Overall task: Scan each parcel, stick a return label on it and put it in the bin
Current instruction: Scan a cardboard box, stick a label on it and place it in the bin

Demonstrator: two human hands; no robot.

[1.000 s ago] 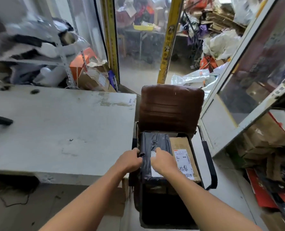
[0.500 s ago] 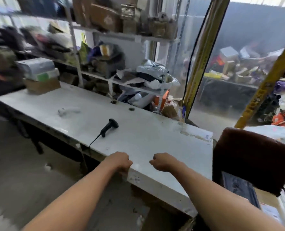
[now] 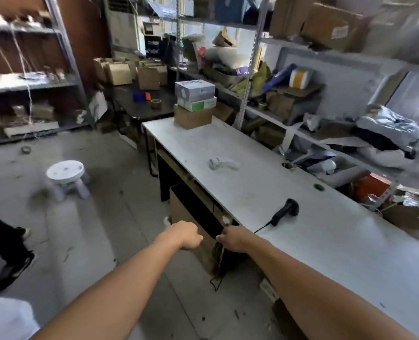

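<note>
three parcels stacked at the far end of the white table (image 3: 264,192): brown cardboard box (image 3: 192,117) at the bottom, flat white-and-green box (image 3: 196,103) on it, grey-blue box (image 3: 194,89) on top. black handheld scanner (image 3: 285,212) lies on the table well nearer, cable trailing off the front edge. white label gun (image 3: 223,164) lies on its side on the table between scanner and stack.

The room is evenly lit by soft daylight that looks to enter from the upper right, where the shelves (image 3: 350,57) wash out pale. The white desk (image 3: 313,241) top glares faintly and carries only weak, diffuse shadows; the space under it is dark. Motion blur smears the whole frame, strongest at the left and right edges. The wide lens bends shelf posts and the desk edge outward. The black scanner (image 3: 285,211) stays fairly sharp, its cable soft.
</note>
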